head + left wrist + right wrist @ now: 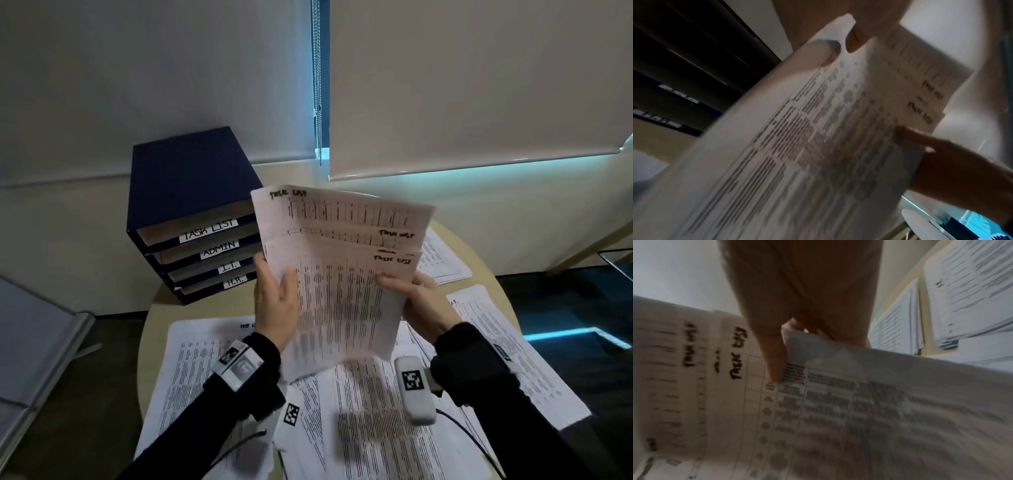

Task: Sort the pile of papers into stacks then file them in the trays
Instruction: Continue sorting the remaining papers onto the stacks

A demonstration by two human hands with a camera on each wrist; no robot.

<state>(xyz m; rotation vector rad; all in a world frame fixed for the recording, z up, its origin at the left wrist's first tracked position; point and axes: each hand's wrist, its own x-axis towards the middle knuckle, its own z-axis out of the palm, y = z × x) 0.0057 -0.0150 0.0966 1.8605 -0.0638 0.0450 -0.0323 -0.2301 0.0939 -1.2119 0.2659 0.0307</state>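
Observation:
A fanned bunch of sheets marked "TASK LIST" (342,274) is held up above the round table (161,305). My left hand (274,277) pinches its left edge, thumb on the printed face (856,39) and fingers behind. My right hand (397,284) pinches the right edge the same way, its thumb (777,366) pressing on the top sheet. The dark blue tray unit (191,185) stands at the table's back left, just left of the sheets. Its slots are labelled TASK LIST, ADMIN, I.T. and H.R. from top to bottom.
More printed papers lie on the table: a stack at the left (191,359), a loose pile in front (359,418), an I.T. stack at the right (507,342), another at the back right (442,257). A blind's bead chain (318,102) hangs behind.

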